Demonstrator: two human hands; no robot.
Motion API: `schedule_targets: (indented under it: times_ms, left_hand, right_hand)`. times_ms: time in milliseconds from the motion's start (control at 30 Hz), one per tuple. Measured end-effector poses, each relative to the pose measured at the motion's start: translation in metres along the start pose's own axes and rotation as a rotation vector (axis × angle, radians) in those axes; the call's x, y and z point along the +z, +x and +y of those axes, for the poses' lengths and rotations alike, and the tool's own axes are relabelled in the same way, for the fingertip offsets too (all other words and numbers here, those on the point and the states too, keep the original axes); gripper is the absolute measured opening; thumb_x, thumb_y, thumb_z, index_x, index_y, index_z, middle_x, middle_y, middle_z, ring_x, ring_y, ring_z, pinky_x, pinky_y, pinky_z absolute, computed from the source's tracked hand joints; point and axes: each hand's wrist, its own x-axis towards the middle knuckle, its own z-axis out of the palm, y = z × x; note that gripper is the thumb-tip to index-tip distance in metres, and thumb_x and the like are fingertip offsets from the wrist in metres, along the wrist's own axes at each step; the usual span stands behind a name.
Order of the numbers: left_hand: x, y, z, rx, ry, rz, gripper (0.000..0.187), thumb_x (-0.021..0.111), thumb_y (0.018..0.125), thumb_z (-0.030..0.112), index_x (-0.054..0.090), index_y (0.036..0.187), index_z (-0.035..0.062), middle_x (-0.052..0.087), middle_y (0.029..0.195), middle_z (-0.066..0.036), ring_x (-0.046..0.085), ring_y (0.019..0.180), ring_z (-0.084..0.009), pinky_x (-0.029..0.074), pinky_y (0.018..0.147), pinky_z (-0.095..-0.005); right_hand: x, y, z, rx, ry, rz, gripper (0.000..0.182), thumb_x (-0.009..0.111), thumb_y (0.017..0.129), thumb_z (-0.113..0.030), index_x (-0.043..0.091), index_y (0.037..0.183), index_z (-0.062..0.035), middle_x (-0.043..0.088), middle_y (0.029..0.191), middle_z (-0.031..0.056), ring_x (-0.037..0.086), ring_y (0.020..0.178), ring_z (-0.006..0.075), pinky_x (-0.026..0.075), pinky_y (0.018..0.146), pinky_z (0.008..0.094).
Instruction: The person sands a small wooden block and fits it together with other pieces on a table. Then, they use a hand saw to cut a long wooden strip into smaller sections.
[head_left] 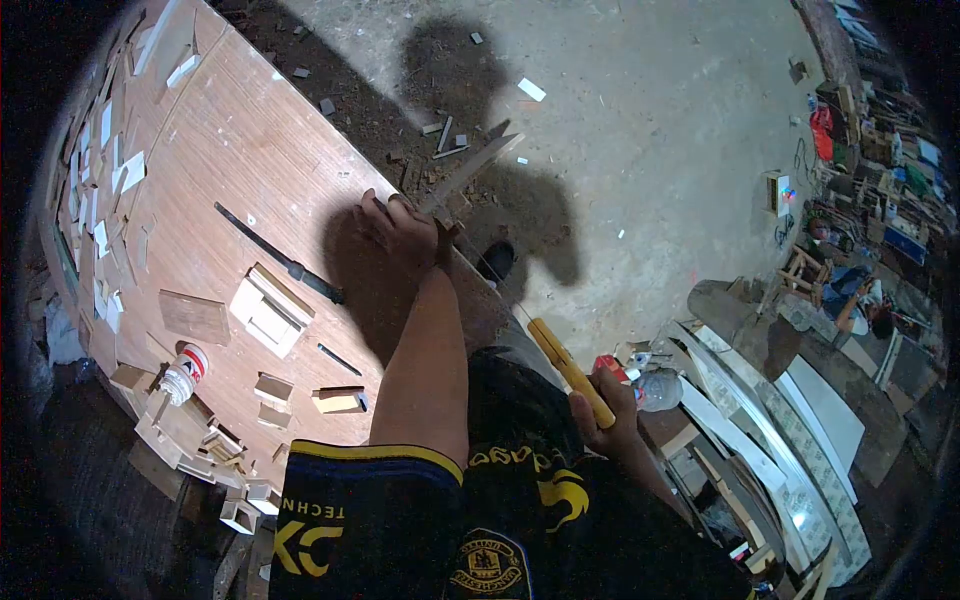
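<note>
My left hand (400,232) presses down at the table's edge, fingers bent over a small dark brown piece of wood (446,240) that sticks out past the edge. A long thin greyish strip (470,175) juts out beyond the hand over the floor; I cannot make out what it is. My right hand (605,405) is wrapped round the yellow handle of a handsaw (556,352), low beside my lap. The saw's blade looks like a thin line running from the handle towards the wood near my left hand.
On the wooden table (270,130) lie a dark rod-like tool (280,255), a white-and-wood block (272,310), a brown board (194,317), a white roll (184,374) and several offcuts. A plastic bottle (660,390) and long panels (800,480) are at the right. Another person (855,310) sits far right.
</note>
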Motion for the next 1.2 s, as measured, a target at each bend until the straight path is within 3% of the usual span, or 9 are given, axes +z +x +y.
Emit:
schedule_targets:
  times_ms: [233, 300, 433, 500, 533, 833, 900, 1033, 1200]
  left_hand:
    - [0.008, -0.015, 0.012, -0.211, -0.074, -0.086, 0.012, 0.060, 0.084, 0.013, 0.057, 0.081, 0.0023, 0.051, 0.120, -0.029, 0.055, 0.100, -0.0455, 0.047, 0.082, -0.0545]
    - [-0.006, -0.010, 0.016, -0.365, -0.177, -0.340, 0.012, 0.060, 0.088, 0.016, 0.059, 0.091, 0.0042, 0.042, 0.134, -0.022, 0.037, 0.130, -0.0463, 0.026, 0.108, -0.0631]
    - [-0.001, -0.007, 0.011, -0.257, -0.181, -0.160, 0.016, 0.059, 0.088, 0.018, 0.058, 0.094, 0.0031, 0.042, 0.133, -0.024, 0.036, 0.129, -0.0468, 0.025, 0.107, -0.0643]
    - [-0.009, -0.008, 0.012, -0.126, -0.106, -0.158, 0.034, 0.066, 0.085, 0.018, 0.052, 0.110, 0.0010, 0.046, 0.124, -0.032, 0.049, 0.112, -0.0517, 0.045, 0.090, -0.0607]
    - [-0.004, -0.013, 0.009, -0.134, -0.104, -0.162, 0.034, 0.066, 0.085, 0.018, 0.052, 0.110, 0.0010, 0.046, 0.124, -0.032, 0.049, 0.112, -0.0517, 0.045, 0.090, -0.0607]
    - [0.020, -0.033, 0.009, -0.340, -0.334, -0.126, 0.016, 0.059, 0.085, 0.014, 0.058, 0.092, -0.0006, 0.040, 0.137, -0.028, 0.039, 0.127, -0.0490, 0.034, 0.104, -0.0587]
    - [0.016, -0.035, 0.007, -0.284, -0.287, -0.229, 0.041, 0.068, 0.085, 0.032, 0.055, 0.105, -0.0013, 0.038, 0.136, -0.031, 0.039, 0.125, -0.0518, 0.039, 0.102, -0.0608]
    - [0.017, -0.035, 0.009, -0.374, -0.299, -0.226, 0.031, 0.059, 0.087, 0.029, 0.060, 0.092, -0.0011, 0.041, 0.136, -0.024, 0.035, 0.131, -0.0468, 0.027, 0.106, -0.0634]
    - [-0.004, -0.014, 0.017, -0.288, -0.242, -0.215, 0.055, 0.049, 0.091, 0.052, 0.060, 0.091, -0.0018, 0.039, 0.138, -0.022, 0.032, 0.132, -0.0463, 0.023, 0.108, -0.0638]
  right_hand:
    - [-0.008, 0.021, -0.055, -0.081, -0.011, 0.027, 0.021, 0.067, 0.091, -0.019, 0.054, 0.090, -0.0030, 0.060, 0.063, 0.0151, 0.066, 0.056, 0.0266, 0.047, 0.050, 0.0336]
    - [-0.008, 0.022, -0.061, -0.072, -0.045, 0.007, 0.019, 0.066, 0.091, -0.016, 0.053, 0.090, -0.0025, 0.059, 0.062, 0.0150, 0.065, 0.054, 0.0295, 0.047, 0.050, 0.0348]
    - [-0.011, 0.019, -0.067, -0.126, -0.091, -0.024, 0.020, 0.067, 0.091, -0.015, 0.052, 0.090, -0.0028, 0.059, 0.062, 0.0152, 0.065, 0.055, 0.0310, 0.048, 0.051, 0.0367]
    - [-0.009, 0.023, -0.065, -0.136, -0.088, -0.004, 0.021, 0.068, 0.090, -0.016, 0.051, 0.089, -0.0032, 0.059, 0.063, 0.0151, 0.065, 0.055, 0.0302, 0.048, 0.050, 0.0366]
    - [-0.008, 0.026, -0.068, -0.134, -0.093, -0.010, 0.021, 0.068, 0.090, -0.016, 0.051, 0.089, -0.0032, 0.059, 0.063, 0.0151, 0.065, 0.055, 0.0302, 0.048, 0.050, 0.0366]
    - [-0.027, 0.033, -0.088, -0.041, -0.178, -0.052, 0.026, 0.071, 0.089, -0.016, 0.047, 0.084, -0.0075, 0.053, 0.059, 0.0107, 0.062, 0.051, 0.0277, 0.044, 0.047, 0.0363]
    - [-0.031, 0.030, -0.090, -0.018, -0.151, -0.058, 0.026, 0.072, 0.088, -0.015, 0.048, 0.084, -0.0073, 0.052, 0.059, 0.0098, 0.061, 0.050, 0.0265, 0.043, 0.047, 0.0357]
    - [-0.033, 0.032, -0.096, -0.028, -0.121, -0.028, 0.026, 0.073, 0.087, -0.015, 0.049, 0.086, -0.0066, 0.051, 0.059, 0.0085, 0.058, 0.048, 0.0247, 0.041, 0.046, 0.0345]
    - [-0.039, 0.035, -0.102, -0.037, -0.161, -0.072, 0.026, 0.075, 0.085, -0.013, 0.050, 0.086, -0.0068, 0.056, 0.061, 0.0084, 0.064, 0.053, 0.0276, 0.046, 0.047, 0.0357]
